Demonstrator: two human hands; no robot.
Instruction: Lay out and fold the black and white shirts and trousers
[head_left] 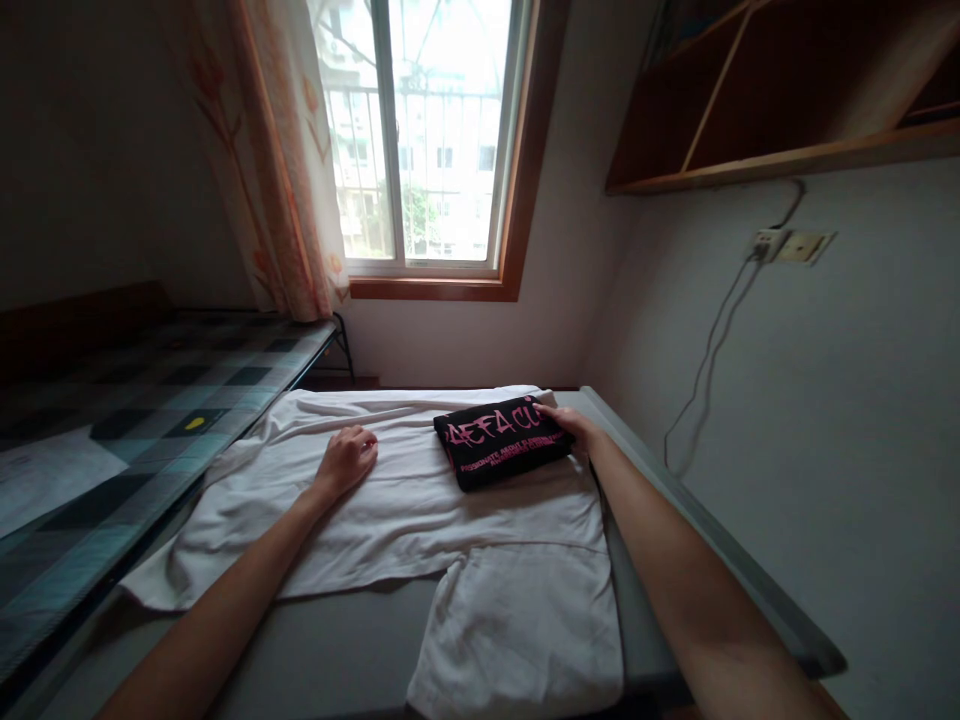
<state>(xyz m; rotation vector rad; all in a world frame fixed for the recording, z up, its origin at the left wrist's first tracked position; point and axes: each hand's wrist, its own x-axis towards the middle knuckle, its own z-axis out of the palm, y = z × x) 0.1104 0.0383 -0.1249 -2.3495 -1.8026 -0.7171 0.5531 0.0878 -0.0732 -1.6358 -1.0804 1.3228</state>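
Observation:
A white T-shirt is spread over the table, wrinkled, with one sleeve hanging toward me at the front right. Above its right part is a black T-shirt, folded into a compact rectangle with pink lettering face up. My right hand grips the right end of this bundle, thumb on top and the other fingers mostly hidden beneath. To the left, my left hand rests on the white cloth with its fingers curled in; nothing shows in them.
The grey table stands against the right wall. On the left is a bed with a checked mattress and a white sheet of paper. Ahead are a window and a curtain. A wooden shelf and a plugged-in cord are right.

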